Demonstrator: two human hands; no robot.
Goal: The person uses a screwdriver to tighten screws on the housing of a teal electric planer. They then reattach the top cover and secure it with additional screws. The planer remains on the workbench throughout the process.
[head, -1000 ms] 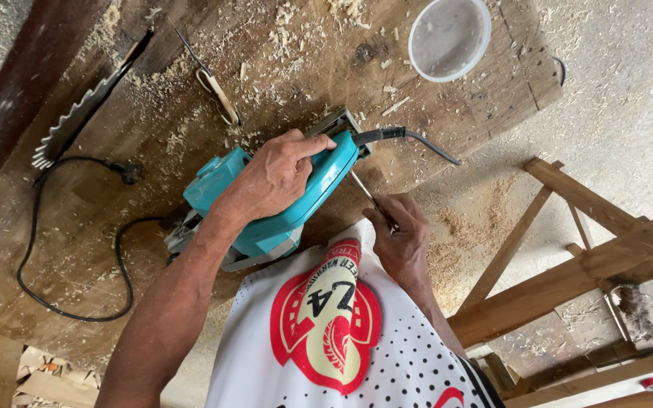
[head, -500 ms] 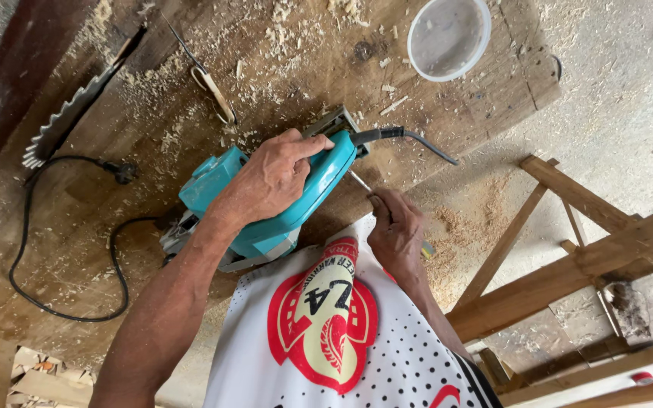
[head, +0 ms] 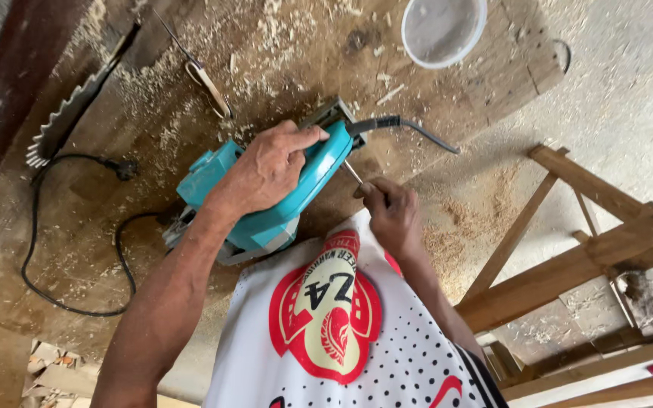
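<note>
Two hands barely shift as we work: our left hand (head: 266, 170) still clamps the turquoise plastic power tool (head: 266, 200) on the sawdust-strewn wooden bench (head: 190, 91), while our right hand (head: 391, 215) keeps pinching a thin metal rod (head: 351, 172) at its side.

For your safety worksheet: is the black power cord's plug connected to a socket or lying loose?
Lying loose. The plug at the end of the black cord rests on the sawdust-covered wooden surface, with no socket around it.

I see no packages, signs or screens, only a round red-and-cream emblem (head: 325, 308) printed on the white shirt, bottom centre
</note>
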